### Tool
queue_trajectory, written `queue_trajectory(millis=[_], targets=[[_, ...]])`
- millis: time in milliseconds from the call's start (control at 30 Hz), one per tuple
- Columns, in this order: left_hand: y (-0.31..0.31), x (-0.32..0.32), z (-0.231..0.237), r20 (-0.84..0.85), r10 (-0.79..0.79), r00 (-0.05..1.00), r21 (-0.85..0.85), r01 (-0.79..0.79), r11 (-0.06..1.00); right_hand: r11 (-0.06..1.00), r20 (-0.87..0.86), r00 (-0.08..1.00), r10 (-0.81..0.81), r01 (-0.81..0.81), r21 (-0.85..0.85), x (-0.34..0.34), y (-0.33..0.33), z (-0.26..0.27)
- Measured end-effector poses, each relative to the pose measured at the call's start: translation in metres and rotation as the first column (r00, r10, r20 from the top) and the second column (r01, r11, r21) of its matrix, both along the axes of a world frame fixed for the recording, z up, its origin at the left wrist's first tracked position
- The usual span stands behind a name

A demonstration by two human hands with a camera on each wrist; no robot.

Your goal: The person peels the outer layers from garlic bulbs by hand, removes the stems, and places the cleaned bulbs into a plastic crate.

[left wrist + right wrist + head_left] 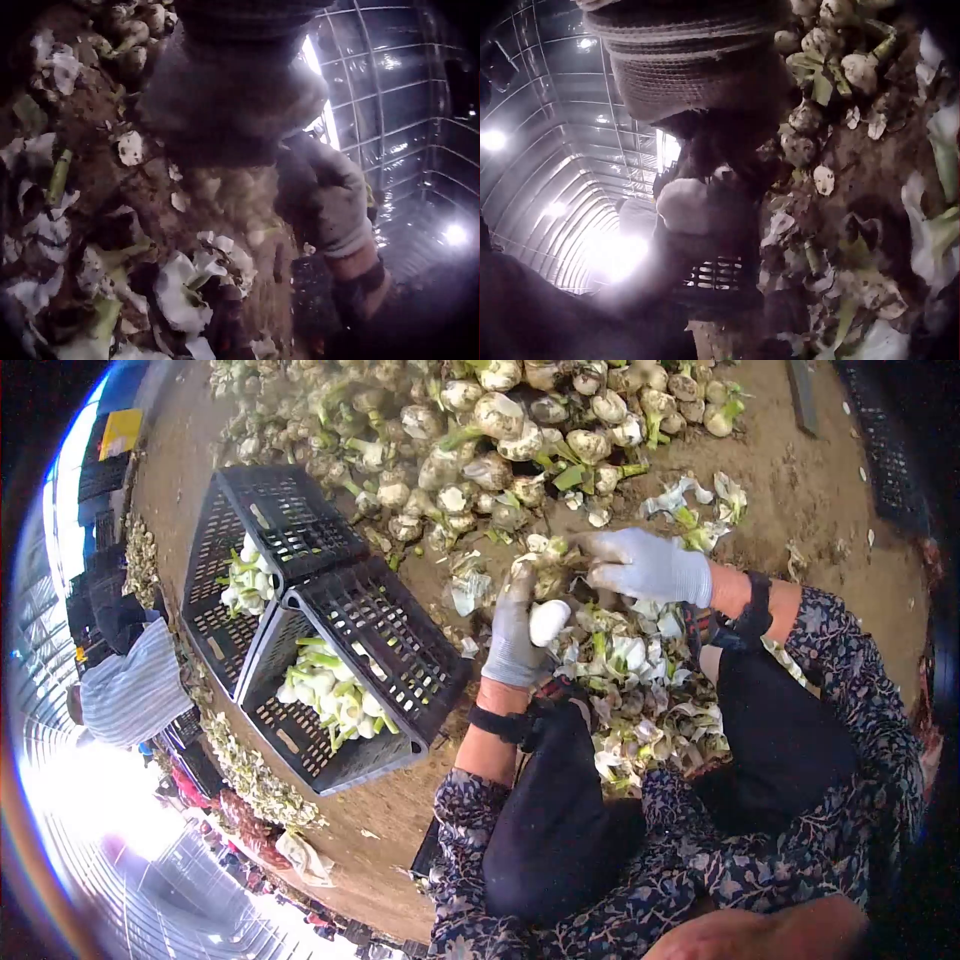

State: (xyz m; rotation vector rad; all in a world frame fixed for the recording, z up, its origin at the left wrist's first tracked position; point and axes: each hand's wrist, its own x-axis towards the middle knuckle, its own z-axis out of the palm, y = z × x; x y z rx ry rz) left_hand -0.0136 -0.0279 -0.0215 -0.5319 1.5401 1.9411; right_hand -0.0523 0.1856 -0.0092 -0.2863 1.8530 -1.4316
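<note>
The big pile of bulbs [495,417] spreads along the top centre of the frame, heaped on bare ground, soil-marked and many with stubs of green stem. These should be firm and fairly weighty for their size, gritty outside with loose skin that may slide under a glove; the round body looks the surest place to take hold, since a stem might tear.

Two black crates [315,525] lean at centre left, their lattice walls probably stiff, with paler bulbs [335,695] inside. Across the middle of the frame, below and between the hands, lies a litter of husks [640,655], likely feather-light, limp and easily torn.

Both arms reach up from the lower part of the frame, sleeves pushed back, a dark strap at each wrist. The right hand [650,565], gloved, comes in from the right with its fingers pointing left; the right wrist lies nearly level in the frame. Whether that grip has anything in it cannot be told. The left hand [513,635], also gloved, stands nearly upright at centre, fingertips towards the pile and near the other hand's.

Smallest is the white bulb [549,622], just right of centre, held in the left grip at the thumb side. Smooth and bare, it is probably slick and easily bruised, so cupping it round its widest part should suit better than a hard pinch.
</note>
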Motion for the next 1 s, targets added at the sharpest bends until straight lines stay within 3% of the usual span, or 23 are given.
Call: queue_trajectory(millis=[33,100,200,233,300,367,467,533,600,633,667,700,767,800,833,867,900,1000], targets=[[0.001,0.001,-0.004,-0.275,-0.129,0.953,-0.138,0.094,0.986,1.000,0.000,1.000,-0.020,0.020,-0.021,-0.002,-0.004,0.008],[0.013,0.002,0.003,0.113,0.100,0.989,0.136,-0.115,0.984,0.991,-0.009,0.992,-0.122,0.122,-0.053,-0.003,-0.007,0.011],[0.018,0.004,0.015,-0.067,0.079,0.995,0.211,-0.064,0.975,0.966,0.098,0.964,-0.247,0.253,-0.060,-0.010,-0.005,0.008],[0.018,0.005,0.016,-0.100,0.090,0.991,0.199,-0.068,0.978,0.973,-0.117,0.971,-0.211,0.197,-0.116,-0.012,-0.002,0.005],[0.021,0.004,0.018,-0.174,0.060,0.983,0.111,-0.041,0.993,0.974,-0.451,0.871,-0.197,0.121,-0.191,-0.017,-0.006,0.002],[0.025,0.006,0.014,-0.235,0.098,0.967,0.066,-0.084,0.994,0.984,-0.316,0.937,-0.153,0.116,-0.133,-0.015,-0.003,0.009],[0.027,0.007,0.014,-0.346,0.016,0.938,-0.118,-0.060,0.991,0.994,-0.155,0.981,-0.113,0.111,-0.023,-0.015,-0.004,0.019],[0.027,0.008,0.015,-0.434,-0.048,0.899,-0.237,-0.062,0.970,0.997,-0.298,0.954,-0.030,0.006,-0.080,-0.017,-0.002,0.015],[0.025,0.011,0.015,-0.490,-0.129,0.862,-0.289,-0.021,0.957,0.990,-0.396,0.907,0.143,-0.139,0.040,-0.028,0.004,0.007],[0.025,0.012,0.022,-0.512,-0.228,0.828,-0.415,-0.006,0.910,0.958,-0.404,0.871,0.278,-0.220,0.184,-0.040,0.009,0.004],[0.024,0.013,0.020,-0.473,-0.153,0.867,-0.372,-0.039,0.927,0.899,-0.393,0.823,0.409,-0.291,0.327,-0.047,0.013,0.001],[0.026,0.011,0.022,-0.431,-0.076,0.899,-0.329,-0.079,0.941,0.838,-0.441,0.759,0.478,-0.244,0.489,-0.048,0.015,0.007],[0.022,0.010,0.030,-0.413,0.045,0.910,-0.223,-0.149,0.964,0.707,-0.345,0.765,0.544,-0.197,0.679,-0.056,0.023,0.018],[0.016,0.009,0.028,-0.379,0.031,0.925,-0.255,-0.137,0.957,0.623,-0.291,0.769,0.569,-0.173,0.762,-0.059,0.026,0.020],[0.013,0.008,0.027,-0.426,-0.006,0.905,-0.286,-0.128,0.950,0.751,-0.326,0.840,0.433,-0.137,0.646,-0.057,0.029,0.015],[0.012,0.008,0.025,-0.465,-0.047,0.884,-0.321,-0.118,0.940,0.905,-0.387,0.878,0.280,-0.106,0.413,-0.051,0.023,0.003],[0.015,0.009,0.029,-0.491,-0.081,0.868,-0.355,-0.114,0.928,0.988,-0.402,0.909,0.108,-0.053,0.147,-0.042,0.016,-0.013],[0.026,0.007,0.035,-0.576,-0.177,0.798,-0.428,-0.110,0.897,0.980,-0.278,0.956,-0.088,0.034,-0.195,-0.038,-0.004,0.001]])
